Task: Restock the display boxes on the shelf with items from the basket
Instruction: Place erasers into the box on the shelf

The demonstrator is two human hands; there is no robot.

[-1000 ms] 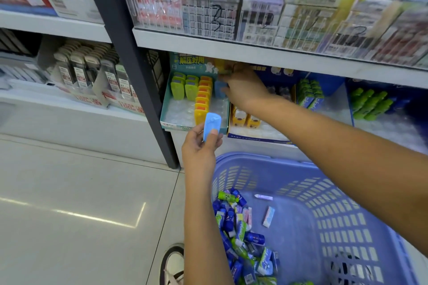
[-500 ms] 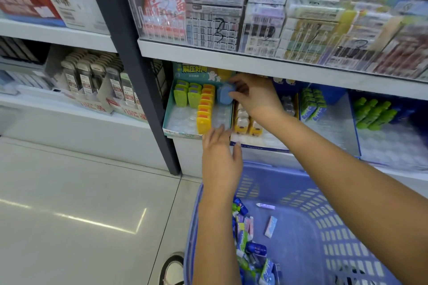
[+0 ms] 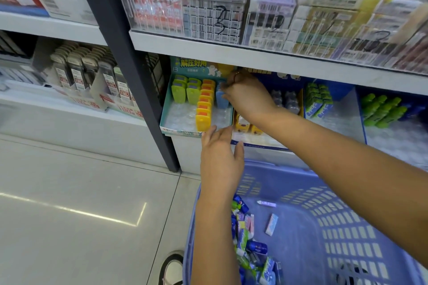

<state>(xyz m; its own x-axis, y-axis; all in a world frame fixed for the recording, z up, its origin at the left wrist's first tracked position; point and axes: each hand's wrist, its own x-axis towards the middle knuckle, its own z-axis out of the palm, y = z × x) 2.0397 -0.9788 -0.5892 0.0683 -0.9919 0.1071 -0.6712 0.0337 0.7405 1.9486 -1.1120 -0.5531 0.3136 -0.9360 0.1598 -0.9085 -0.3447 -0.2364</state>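
A teal display box (image 3: 165, 113) sits on the lower shelf, holding green items (image 3: 185, 93), a row of orange-yellow items (image 3: 204, 109) and a blue item (image 3: 221, 99) at its right side. My right hand (image 3: 246, 96) reaches under the upper shelf, and its fingers pinch the blue item in the box. Fingers straight, my left hand (image 3: 220, 155) hovers palm down at the box's front edge; nothing shows in it. Below stands the blue plastic basket (image 3: 278, 168) with several small packaged items (image 3: 247, 236) piled at its left side.
Right of the teal box are a blue box with yellow items (image 3: 243, 125), green packs (image 3: 317, 99) and green tubes (image 3: 379, 109). A dark shelf post (image 3: 129, 76) rises at the left. The upper shelf edge (image 3: 278, 59) overhangs. My shoe (image 3: 171, 268) rests on the tiled floor.
My left hand, which held a blue item up a second ago, has turned palm down and moved to the box's front edge; that item is out of sight. The right hand stays at the box.
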